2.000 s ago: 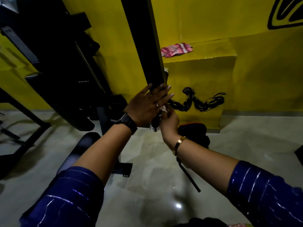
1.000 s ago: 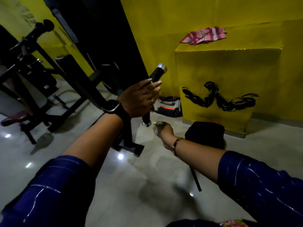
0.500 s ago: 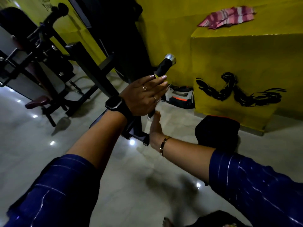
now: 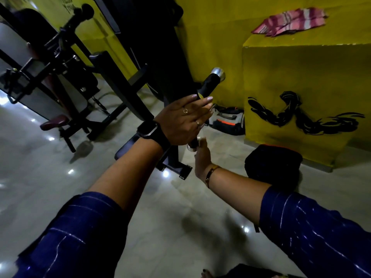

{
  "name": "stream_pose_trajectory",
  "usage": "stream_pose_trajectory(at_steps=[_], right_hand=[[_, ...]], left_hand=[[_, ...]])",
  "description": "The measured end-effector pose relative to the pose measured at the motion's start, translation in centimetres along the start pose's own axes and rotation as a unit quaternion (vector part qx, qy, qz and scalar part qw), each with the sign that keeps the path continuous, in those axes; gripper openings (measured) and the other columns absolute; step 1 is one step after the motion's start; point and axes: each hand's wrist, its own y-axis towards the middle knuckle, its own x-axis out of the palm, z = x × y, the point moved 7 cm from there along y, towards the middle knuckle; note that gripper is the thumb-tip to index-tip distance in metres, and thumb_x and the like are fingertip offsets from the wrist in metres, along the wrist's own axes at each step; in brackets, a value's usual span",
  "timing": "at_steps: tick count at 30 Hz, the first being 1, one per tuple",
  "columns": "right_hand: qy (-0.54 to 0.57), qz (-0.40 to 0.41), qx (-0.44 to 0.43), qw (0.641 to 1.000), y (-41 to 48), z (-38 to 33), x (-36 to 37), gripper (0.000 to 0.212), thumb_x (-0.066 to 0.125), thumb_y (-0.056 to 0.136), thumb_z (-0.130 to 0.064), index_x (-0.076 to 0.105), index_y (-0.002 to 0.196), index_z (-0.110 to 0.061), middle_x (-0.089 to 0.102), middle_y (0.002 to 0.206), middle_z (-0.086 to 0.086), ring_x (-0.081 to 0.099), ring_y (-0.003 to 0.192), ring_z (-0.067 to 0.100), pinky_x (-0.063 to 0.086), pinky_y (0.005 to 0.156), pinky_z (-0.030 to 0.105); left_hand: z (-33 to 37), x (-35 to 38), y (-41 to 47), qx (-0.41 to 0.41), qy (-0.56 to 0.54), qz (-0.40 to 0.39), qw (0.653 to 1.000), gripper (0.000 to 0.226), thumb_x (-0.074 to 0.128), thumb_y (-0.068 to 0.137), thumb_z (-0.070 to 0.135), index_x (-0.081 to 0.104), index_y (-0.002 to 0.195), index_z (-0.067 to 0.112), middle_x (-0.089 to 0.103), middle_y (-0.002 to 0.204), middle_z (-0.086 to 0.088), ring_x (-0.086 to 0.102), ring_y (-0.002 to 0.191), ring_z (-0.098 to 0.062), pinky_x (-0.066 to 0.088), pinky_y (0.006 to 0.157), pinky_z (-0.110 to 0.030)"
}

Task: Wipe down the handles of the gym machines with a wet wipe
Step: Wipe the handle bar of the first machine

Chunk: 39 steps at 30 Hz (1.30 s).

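A black gym-machine handle [image 4: 210, 83] with silver end caps slants up to the right at the centre of the head view. My left hand [image 4: 180, 121] lies over its middle, fingers fairly straight along the grip; the thumb is hidden. My right hand [image 4: 201, 159] reaches up from below to the handle's lower end. A small white piece of wet wipe [image 4: 199, 139] shows at its fingertips against the lower cap. Most of those fingers are hidden behind my left hand.
The black machine frame [image 4: 152, 57] stands behind the handle. A yellow block [image 4: 301, 77] with a pink cloth [image 4: 291, 21] on top is at the right. A black bag [image 4: 273, 165] and a grey-orange bag [image 4: 228, 121] lie on the floor. Another machine [image 4: 50, 63] stands at the left.
A second ago my right hand hung apart below the handle; it has come back up to the lower end. My left hand has stayed on the grip.
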Motion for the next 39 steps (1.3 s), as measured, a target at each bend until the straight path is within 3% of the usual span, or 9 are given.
stream_pose_trajectory(at_steps=[8,10,13,16,19,23,28,36,39], right_hand=[[0.038,-0.043,0.051,0.997,0.1,-0.3,-0.1,0.045,0.015,0.108,-0.029,0.022,0.151,-0.019,0.035,0.150,0.003,0.032,0.140,0.027,0.029,0.110,0.041],[0.079,-0.048,0.092,0.991,1.0,0.8,-0.2,0.055,0.017,0.103,-0.050,0.023,0.150,-0.021,0.033,0.152,0.007,0.033,0.139,0.030,0.029,0.110,0.047],[0.090,-0.024,0.113,0.989,1.9,2.3,-0.8,0.079,0.013,0.094,-0.069,0.036,0.144,-0.013,0.051,0.137,0.009,0.049,0.126,0.035,0.037,0.104,0.050],[0.103,-0.019,0.093,0.990,2.0,2.5,-1.4,0.065,0.011,0.099,-0.060,0.049,0.124,-0.014,0.066,0.107,0.009,0.058,0.110,0.029,0.036,0.107,0.047],[0.138,-0.005,0.073,0.988,2.7,1.6,-1.5,0.066,0.019,0.099,-0.058,0.034,0.145,-0.013,0.050,0.139,0.015,0.046,0.129,0.032,0.031,0.111,0.048],[0.192,-0.051,0.101,0.975,2.9,1.1,-0.2,0.079,0.022,0.093,-0.069,0.021,0.152,-0.016,0.034,0.152,0.016,0.039,0.135,0.037,0.037,0.099,0.050],[0.125,-0.015,0.102,0.987,3.3,2.7,-1.7,0.082,0.017,0.090,-0.074,0.043,0.136,-0.011,0.049,0.139,0.022,0.055,0.119,0.040,0.053,0.083,0.044],[0.150,-0.103,0.099,0.978,4.2,-0.1,0.0,0.089,0.008,0.090,-0.075,0.043,0.142,-0.011,0.061,0.120,0.013,0.059,0.107,0.031,0.029,0.114,0.047],[0.119,-0.134,0.139,0.974,4.3,0.6,-0.4,0.099,0.002,0.085,-0.079,0.032,0.148,-0.010,0.046,0.143,0.018,0.045,0.130,0.037,0.027,0.112,0.050]], left_hand=[[-0.1,-0.3,-0.2,-0.006,-0.011,0.021,1.000,0.031,0.048,0.099,0.020,0.071,0.117,0.008,0.065,0.127,-0.008,0.057,0.125,-0.022,0.021,0.115,-0.035],[-0.1,-0.3,-0.1,-0.006,-0.014,0.023,1.000,0.032,0.047,0.100,0.020,0.071,0.117,0.008,0.065,0.127,-0.009,0.057,0.125,-0.023,0.021,0.115,-0.035],[-0.1,0.0,-0.2,-0.006,-0.007,0.020,1.000,0.032,0.047,0.100,0.021,0.071,0.117,0.009,0.065,0.127,-0.009,0.057,0.124,-0.023,0.020,0.115,-0.035],[0.0,0.3,-0.2,-0.007,0.000,0.015,1.000,0.031,0.048,0.099,0.022,0.071,0.117,0.009,0.065,0.128,-0.009,0.057,0.125,-0.023,0.018,0.116,-0.035],[0.0,0.2,-0.2,-0.007,-0.009,0.017,1.000,0.031,0.051,0.097,0.021,0.071,0.117,0.008,0.065,0.127,-0.009,0.056,0.125,-0.024,0.018,0.116,-0.036],[0.0,-0.1,-0.2,-0.006,-0.009,0.018,1.000,0.030,0.053,0.095,0.021,0.072,0.115,0.008,0.066,0.126,-0.009,0.057,0.124,-0.024,0.019,0.115,-0.036],[0.0,0.2,-0.3,-0.012,-0.007,0.009,1.000,0.032,0.049,0.098,0.022,0.071,0.116,0.008,0.065,0.127,-0.009,0.057,0.125,-0.024,0.018,0.116,-0.036],[-0.1,0.0,-0.3,-0.022,-0.014,0.015,1.000,0.029,0.052,0.096,0.019,0.072,0.114,0.009,0.066,0.125,-0.009,0.057,0.124,-0.023,0.023,0.114,-0.037],[-0.1,-0.3,-0.2,-0.025,-0.022,0.025,0.999,0.030,0.050,0.096,0.019,0.072,0.114,0.008,0.066,0.125,-0.008,0.058,0.124,-0.022,0.021,0.114,-0.036]])
